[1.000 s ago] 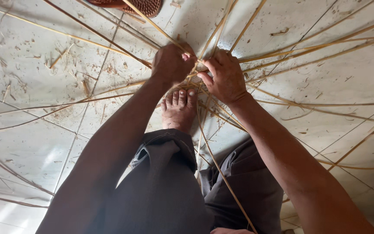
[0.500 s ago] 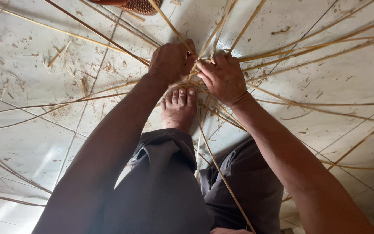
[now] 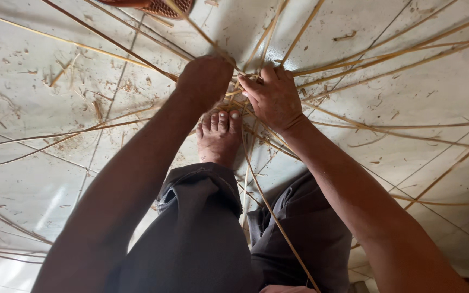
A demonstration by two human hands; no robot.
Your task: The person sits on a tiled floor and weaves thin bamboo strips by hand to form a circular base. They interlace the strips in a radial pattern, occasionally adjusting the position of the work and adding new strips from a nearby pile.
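Long thin cane strips (image 3: 386, 59) radiate across the pale tiled floor from a crossing point (image 3: 240, 87) in front of my bare foot (image 3: 218, 135). My left hand (image 3: 204, 81) is clenched over the strips at that crossing. Right beside it, my right hand (image 3: 272, 97) pinches strips between its fingers and thumb. The two hands almost touch. The woven centre is mostly hidden beneath them. My toes press on strips just below the hands.
A reddish-brown woven basket (image 3: 158, 6) sits at the top edge. Cane shavings and scraps litter the tiles (image 3: 66, 76) at the left. My grey trousers (image 3: 202, 228) fill the lower middle. Strips sweep out to every side of the floor.
Both hands stay at the crossing; the fingers have shifted slightly on the strips. The view has tilted a little, so the basket shows more at the top.
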